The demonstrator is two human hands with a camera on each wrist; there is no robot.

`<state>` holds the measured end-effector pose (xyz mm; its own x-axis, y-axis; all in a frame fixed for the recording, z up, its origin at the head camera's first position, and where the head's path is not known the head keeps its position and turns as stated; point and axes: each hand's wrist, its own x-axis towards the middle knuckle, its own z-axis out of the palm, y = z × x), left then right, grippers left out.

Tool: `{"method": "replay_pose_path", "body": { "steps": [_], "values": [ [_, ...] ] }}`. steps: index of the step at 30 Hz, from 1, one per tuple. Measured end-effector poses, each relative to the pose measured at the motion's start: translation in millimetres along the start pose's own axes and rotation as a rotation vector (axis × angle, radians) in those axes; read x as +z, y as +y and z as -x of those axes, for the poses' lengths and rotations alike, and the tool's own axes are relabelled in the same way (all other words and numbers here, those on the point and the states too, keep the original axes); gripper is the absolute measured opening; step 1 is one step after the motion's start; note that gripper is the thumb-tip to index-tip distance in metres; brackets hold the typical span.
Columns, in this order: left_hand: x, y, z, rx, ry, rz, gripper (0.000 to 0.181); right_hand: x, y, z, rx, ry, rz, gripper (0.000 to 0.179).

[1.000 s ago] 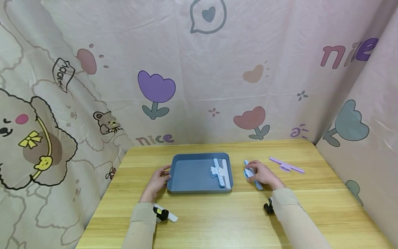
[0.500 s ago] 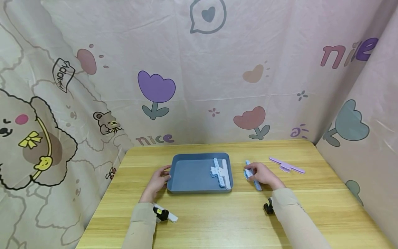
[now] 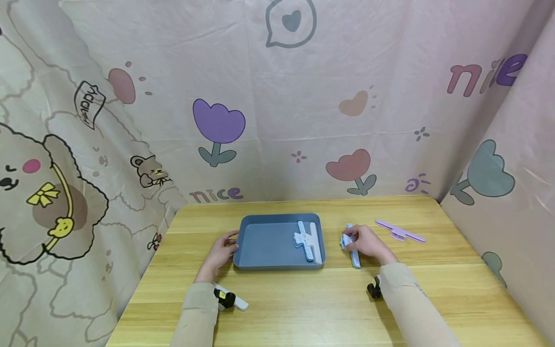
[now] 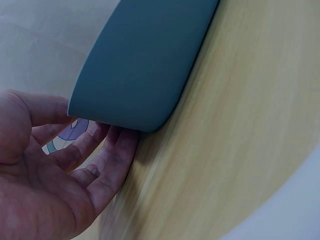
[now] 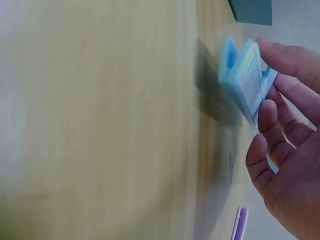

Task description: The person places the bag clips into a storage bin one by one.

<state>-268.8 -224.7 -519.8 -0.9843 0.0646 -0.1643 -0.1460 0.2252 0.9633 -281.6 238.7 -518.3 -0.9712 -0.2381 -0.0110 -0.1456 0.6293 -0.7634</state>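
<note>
My right hand (image 3: 365, 240) pinches a light blue sealing clip (image 3: 355, 259) by its middle handle, to the right of the tray. In the right wrist view, the clip (image 5: 245, 80) is seen end-on between thumb and fingers, its shadow falling on the table. My left hand (image 3: 222, 250) rests against the left end of the blue-grey tray (image 3: 277, 266). The left wrist view has the thumb at the tray's rim and the other fingers, loosely bent, against the outer wall. Inside the tray, at its right end, a light blue clip (image 3: 305, 248) and a white clip (image 3: 315, 243) lie side by side.
A purple clip (image 3: 407, 234) lies on the wooden table (image 3: 295, 308) right of my right hand. Another white clip (image 3: 240, 303) is partly hidden by my left wrist camera (image 3: 225, 299). Patterned cloth (image 3: 277, 111) hangs behind and at both sides.
The light blue clip in my right hand has turned, its near end swinging left and its far end right. The left hand and the tray have stayed in place.
</note>
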Motion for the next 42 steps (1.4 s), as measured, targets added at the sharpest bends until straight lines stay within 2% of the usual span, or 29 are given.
{"method": "replay_pose_path", "body": {
  "steps": [9, 16, 25, 32, 42],
  "values": [
    [0.8, -1.7, -0.4, 0.005, 0.015, -0.003, 0.049, 1.9, -17.6, -2.3, -0.007, 0.024, -0.099, 0.049],
    [0.8, -0.8, 0.4, 0.004, 0.016, 0.002, 0.049, 5.4, -36.8, -6.0, -0.077, 0.035, -0.098, 0.048],
    [-0.6, -0.2, 0.7, 0.008, 0.002, 0.006, 0.049, 12.0, -65.8, -12.0, -0.14, 0.033, -0.156, 0.048],
    [-1.2, -1.2, 0.3, 0.023, -0.019, 0.004, 0.05, 22.4, -85.5, -21.6, -0.132, 0.003, -0.182, 0.046],
    [-0.9, 1.6, 1.7, 0.006, -0.008, 0.011, 0.05, 42.9, -115.8, -36.1, -0.168, -0.061, -0.19, 0.045]
  ]
}}
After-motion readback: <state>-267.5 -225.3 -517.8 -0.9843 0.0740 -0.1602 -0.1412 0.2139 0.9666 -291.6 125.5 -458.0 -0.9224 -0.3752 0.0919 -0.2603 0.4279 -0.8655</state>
